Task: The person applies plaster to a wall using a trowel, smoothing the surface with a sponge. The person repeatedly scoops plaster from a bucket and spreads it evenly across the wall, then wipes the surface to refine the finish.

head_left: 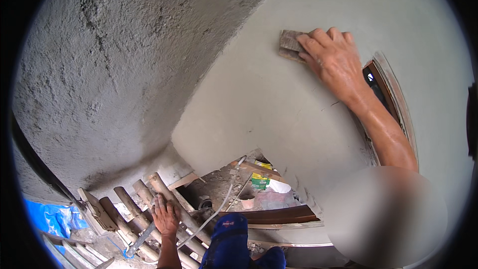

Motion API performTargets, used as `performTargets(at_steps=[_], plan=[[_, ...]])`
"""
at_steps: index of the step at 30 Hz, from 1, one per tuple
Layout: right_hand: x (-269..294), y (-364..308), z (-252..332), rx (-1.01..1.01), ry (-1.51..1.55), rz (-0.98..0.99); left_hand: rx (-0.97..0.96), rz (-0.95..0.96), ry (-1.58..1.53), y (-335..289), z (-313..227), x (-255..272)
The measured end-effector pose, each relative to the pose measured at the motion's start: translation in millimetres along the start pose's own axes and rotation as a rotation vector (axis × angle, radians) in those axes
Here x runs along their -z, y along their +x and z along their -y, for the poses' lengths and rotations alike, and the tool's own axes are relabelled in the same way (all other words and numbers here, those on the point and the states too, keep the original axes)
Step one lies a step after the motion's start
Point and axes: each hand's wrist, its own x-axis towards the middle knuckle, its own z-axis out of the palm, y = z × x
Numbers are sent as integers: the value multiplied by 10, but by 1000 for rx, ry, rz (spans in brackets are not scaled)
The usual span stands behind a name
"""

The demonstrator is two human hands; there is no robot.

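My right hand [332, 59] grips a small worn float [291, 44], a brown-grey block on a flat base. Its face is against the smooth grey plaster wall [239, 99], left of a wood-framed opening [386, 87]. Lower left, my left hand [165, 215] lies with fingers stretched over a rough wooden pole [167, 194], one of several side by side. A flat grey metal strip [141, 239] runs up to the left hand's edge; whether the two touch is unclear.
A rough grey plastered surface [119, 60] slants along the left. Below are a pale hose [226, 197], a white sack [277, 194], a green-yellow bag [260, 181] and a brown frame piece [279, 215]. A metal ladder [74, 251] and blue sheeting [50, 217] lie lower left. My blue-clad knee [229, 234] is nearby.
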Motion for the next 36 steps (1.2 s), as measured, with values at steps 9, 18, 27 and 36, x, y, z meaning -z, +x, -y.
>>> performTargets(at_steps=[9,18,27,36], plan=[[-168,64,118,-103,-80,68,-19,13,-21,39,-72,18],[548,-32,-1034,-289,-315,-194,-36,24,-24,89,-117,-21],[1049,-618,-1354,-339,-400,-207,-46,49,-33,113,-198,11],[1040,-986,-1108,-340,-316,-204,-45,-51,68,53,86,24]])
